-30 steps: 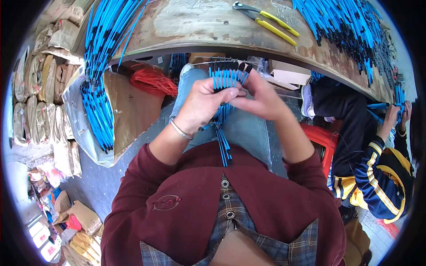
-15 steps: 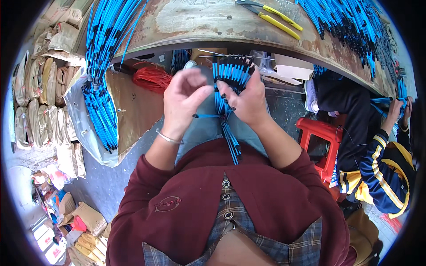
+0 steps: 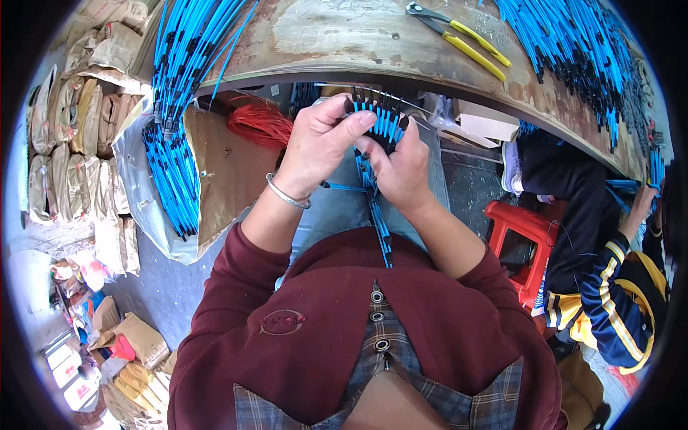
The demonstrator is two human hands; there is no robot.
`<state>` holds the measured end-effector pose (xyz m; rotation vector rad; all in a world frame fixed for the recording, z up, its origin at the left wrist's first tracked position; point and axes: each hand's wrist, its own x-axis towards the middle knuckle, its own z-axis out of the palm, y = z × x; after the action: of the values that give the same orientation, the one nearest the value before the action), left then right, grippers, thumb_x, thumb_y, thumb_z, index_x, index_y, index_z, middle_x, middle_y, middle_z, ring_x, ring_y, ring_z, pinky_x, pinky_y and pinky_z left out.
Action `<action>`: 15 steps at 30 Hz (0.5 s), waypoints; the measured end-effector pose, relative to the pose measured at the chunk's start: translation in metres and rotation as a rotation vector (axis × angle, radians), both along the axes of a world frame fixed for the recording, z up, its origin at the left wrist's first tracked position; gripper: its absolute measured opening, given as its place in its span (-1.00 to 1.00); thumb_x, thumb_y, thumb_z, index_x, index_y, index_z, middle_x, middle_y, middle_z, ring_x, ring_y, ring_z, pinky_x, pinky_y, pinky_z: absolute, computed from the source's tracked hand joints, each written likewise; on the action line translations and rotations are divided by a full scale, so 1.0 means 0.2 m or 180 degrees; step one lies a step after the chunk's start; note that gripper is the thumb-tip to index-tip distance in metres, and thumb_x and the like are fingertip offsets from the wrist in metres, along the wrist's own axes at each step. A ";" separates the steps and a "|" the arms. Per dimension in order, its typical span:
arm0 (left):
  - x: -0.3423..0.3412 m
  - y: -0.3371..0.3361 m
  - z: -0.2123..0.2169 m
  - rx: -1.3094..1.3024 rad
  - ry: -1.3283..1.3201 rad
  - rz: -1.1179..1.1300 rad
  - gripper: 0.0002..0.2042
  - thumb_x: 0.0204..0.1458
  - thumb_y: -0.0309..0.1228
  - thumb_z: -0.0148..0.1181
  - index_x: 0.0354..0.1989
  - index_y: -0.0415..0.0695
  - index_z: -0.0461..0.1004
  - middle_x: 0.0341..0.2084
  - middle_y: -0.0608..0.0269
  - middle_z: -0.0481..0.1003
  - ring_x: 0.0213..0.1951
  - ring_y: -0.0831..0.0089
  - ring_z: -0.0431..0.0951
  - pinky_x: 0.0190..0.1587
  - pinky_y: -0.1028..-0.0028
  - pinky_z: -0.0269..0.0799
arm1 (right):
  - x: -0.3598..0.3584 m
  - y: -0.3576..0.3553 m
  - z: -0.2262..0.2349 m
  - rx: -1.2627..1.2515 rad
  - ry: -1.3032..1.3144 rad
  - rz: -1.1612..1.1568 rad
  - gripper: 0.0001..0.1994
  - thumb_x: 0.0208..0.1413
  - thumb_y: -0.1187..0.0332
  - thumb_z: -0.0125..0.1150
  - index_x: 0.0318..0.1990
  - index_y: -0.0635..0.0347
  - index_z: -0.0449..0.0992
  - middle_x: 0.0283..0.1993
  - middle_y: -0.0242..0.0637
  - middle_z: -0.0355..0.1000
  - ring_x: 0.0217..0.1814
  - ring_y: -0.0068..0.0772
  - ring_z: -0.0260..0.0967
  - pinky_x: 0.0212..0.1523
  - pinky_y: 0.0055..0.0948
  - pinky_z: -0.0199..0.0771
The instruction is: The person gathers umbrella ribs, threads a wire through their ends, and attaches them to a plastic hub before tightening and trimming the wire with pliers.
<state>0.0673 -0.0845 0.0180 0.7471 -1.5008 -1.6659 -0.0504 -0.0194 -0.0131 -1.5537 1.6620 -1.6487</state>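
Above my lap I hold a fanned row of thin blue rods with black ends (image 3: 388,123). My right hand (image 3: 405,169) is closed round the row's right side and lower part. Thumb and fingers of my left hand (image 3: 320,147) pinch the row's left edge near the black ends. Below my hands, more blue rods (image 3: 378,222) hang down toward my waist, and one sticks out to the left. A thin metal wire runs behind the black ends. My fingers hide how the rods are joined.
Ahead is a wooden table (image 3: 315,43) with yellow-handled pliers (image 3: 473,46) and blue rod piles (image 3: 573,64). At left, a lined sack (image 3: 215,186) holds more rods beside red strands (image 3: 259,127). A red stool (image 3: 527,244) and a co-worker (image 3: 609,287) are at right.
My left hand, apart from the rods and loosely curled before, has moved up and right and now pinches the row's left edge. My right hand keeps its hold. The view has shifted slightly.
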 end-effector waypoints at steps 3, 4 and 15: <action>-0.02 -0.03 0.05 0.0028 0.0225 0.0282 -0.87 0.00 -0.47 0.14 -0.32 -0.27 0.49 -0.48 0.37 0.43 -0.40 0.66 0.38 -0.34 0.65 0.32 | -0.01 -0.04 -0.01 0.0113 0.0010 -0.0045 -0.66 -0.13 0.43 0.30 -0.21 0.26 0.30 -0.43 -0.17 0.47 -0.42 -0.27 0.47 -0.41 -0.44 0.40; -0.03 -0.03 0.06 -0.0027 0.0497 0.0618 -0.87 -0.01 -0.48 0.14 -0.32 -0.27 0.49 -0.47 0.34 0.44 -0.38 0.63 0.39 -0.32 0.64 0.33 | -0.01 -0.04 -0.01 0.0122 0.0009 -0.0038 -0.66 -0.13 0.43 0.30 -0.21 0.26 0.30 -0.43 -0.17 0.47 -0.42 -0.27 0.47 -0.41 -0.44 0.40; 0.04 -0.18 0.08 -0.2086 -0.0453 0.0811 -0.90 -0.11 -0.54 0.18 -0.39 -0.24 0.53 -0.49 0.19 0.43 -0.37 0.41 0.43 -0.29 0.55 0.35 | -0.01 -0.08 0.01 0.0579 -0.0023 0.0245 -0.71 -0.09 0.45 0.25 -0.23 0.29 0.29 -0.53 -0.17 0.42 -0.51 -0.18 0.42 -0.46 -0.35 0.38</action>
<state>0.0746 -0.1208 0.0346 0.6582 -1.8205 -0.8617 -0.0531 -0.0354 -0.0113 -1.5012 1.6754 -1.4204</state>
